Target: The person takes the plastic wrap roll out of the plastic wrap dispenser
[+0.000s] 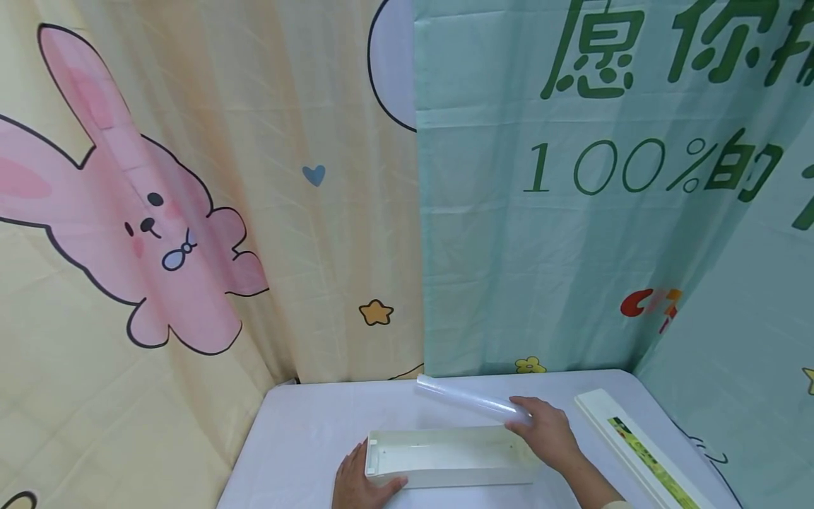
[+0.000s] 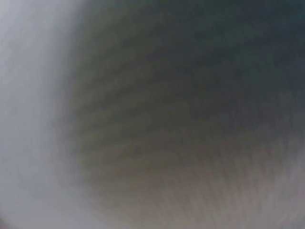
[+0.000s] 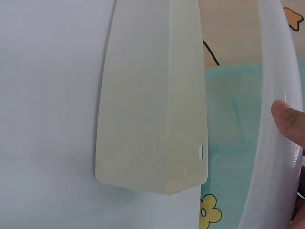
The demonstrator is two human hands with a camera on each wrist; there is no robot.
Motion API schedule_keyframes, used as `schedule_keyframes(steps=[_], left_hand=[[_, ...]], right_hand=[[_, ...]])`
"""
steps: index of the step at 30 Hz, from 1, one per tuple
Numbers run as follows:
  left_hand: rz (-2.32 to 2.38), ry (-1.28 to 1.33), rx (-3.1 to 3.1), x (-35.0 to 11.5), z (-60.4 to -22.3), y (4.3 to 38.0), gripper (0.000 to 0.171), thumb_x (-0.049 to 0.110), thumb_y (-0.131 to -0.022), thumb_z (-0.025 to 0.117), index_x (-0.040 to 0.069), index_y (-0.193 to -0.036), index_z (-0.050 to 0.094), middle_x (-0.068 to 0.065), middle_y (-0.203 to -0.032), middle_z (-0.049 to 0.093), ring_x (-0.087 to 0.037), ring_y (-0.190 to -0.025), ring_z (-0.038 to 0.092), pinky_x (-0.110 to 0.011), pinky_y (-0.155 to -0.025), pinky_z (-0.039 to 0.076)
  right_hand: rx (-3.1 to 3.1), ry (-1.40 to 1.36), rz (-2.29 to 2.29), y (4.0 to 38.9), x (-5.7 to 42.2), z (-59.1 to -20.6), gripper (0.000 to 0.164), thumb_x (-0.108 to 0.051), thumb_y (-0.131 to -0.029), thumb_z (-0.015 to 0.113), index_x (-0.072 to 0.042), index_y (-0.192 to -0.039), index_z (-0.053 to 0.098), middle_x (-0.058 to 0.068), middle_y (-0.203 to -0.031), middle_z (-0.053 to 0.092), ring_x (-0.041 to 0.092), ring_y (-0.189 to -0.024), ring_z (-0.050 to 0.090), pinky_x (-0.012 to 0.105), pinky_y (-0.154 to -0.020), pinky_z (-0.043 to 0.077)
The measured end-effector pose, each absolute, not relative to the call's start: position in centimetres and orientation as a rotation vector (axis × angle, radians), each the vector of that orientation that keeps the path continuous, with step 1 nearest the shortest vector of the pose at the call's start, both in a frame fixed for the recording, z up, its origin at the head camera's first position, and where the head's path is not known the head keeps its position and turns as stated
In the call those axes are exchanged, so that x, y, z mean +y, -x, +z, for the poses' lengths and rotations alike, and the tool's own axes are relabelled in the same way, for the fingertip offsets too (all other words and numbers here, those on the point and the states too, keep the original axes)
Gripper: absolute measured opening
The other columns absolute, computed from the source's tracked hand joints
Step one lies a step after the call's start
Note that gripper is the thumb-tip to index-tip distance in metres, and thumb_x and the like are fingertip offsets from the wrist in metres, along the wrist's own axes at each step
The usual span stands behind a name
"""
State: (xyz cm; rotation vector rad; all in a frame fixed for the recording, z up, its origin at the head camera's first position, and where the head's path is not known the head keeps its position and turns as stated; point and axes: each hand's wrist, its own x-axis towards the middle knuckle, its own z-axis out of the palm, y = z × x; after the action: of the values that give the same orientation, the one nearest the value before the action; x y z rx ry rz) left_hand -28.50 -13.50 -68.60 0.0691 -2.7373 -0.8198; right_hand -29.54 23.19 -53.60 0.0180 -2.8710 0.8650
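A long white open-topped box (image 1: pixel 470 477) lies near the table's front. Its left end is held by my left hand (image 1: pixel 362 482), the thumb along the front wall and the fingers round the end. My right hand (image 1: pixel 548 433) grips the right end of a shiny, translucent roll of plastic wrap (image 1: pixel 464 398) just behind the box. In the right wrist view, the thumb (image 3: pixel 290 125) presses on the roll's side, and the box (image 3: pixel 138 105) stands apart from it. The left wrist view is a blur of dark ribbed cloth.
A long white lid (image 1: pixel 636 463) with a green-and-yellow label lies slanted at the right of the table. The white-covered table (image 1: pixel 299 431) meets a beige curtain (image 1: pixel 331 233) with a rabbit print and a green curtain (image 1: pixel 483 268) with lettering.
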Motion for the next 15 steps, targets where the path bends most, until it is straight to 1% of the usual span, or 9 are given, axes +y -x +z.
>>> schedule_keyframes(steps=[6,9,15], left_hand=[[-0.831,-0.076,-2.730,-13.5,-68.5,28.5,0.120,0.083,-0.056,0.079,0.004,-0.143,0.054,-0.014,-0.135,0.065,-0.035,-0.127,0.059,-0.056,-0.110,0.045],[-0.836,-0.086,-2.743,-13.4,-68.4,28.4,0.120,0.084,-0.056,0.079,0.005,-0.143,0.053,-0.014,-0.136,0.065,-0.035,-0.127,0.058,-0.056,-0.111,0.045],[-0.803,-0.056,-2.722,-13.3,-68.4,28.4,0.118,0.082,-0.058,0.079,0.002,-0.141,0.054,-0.015,-0.133,0.066,-0.036,-0.125,0.060,-0.055,-0.109,0.047]], right_hand=[[-2.875,0.194,1.007,29.3,25.3,-54.7,0.063,-0.041,-0.090,0.076,-0.007,-0.141,0.059,0.023,-0.144,0.059,0.046,-0.131,0.056,0.062,-0.104,0.051],[-2.856,0.301,1.048,29.1,26.5,-55.2,0.069,-0.045,-0.092,0.074,-0.003,-0.143,0.055,0.027,-0.146,0.055,0.049,-0.132,0.052,0.064,-0.105,0.049],[-2.763,0.467,0.967,28.4,28.1,-56.5,0.069,-0.041,-0.092,0.075,0.001,-0.143,0.053,0.031,-0.144,0.053,0.050,-0.129,0.052,0.068,-0.106,0.043]])
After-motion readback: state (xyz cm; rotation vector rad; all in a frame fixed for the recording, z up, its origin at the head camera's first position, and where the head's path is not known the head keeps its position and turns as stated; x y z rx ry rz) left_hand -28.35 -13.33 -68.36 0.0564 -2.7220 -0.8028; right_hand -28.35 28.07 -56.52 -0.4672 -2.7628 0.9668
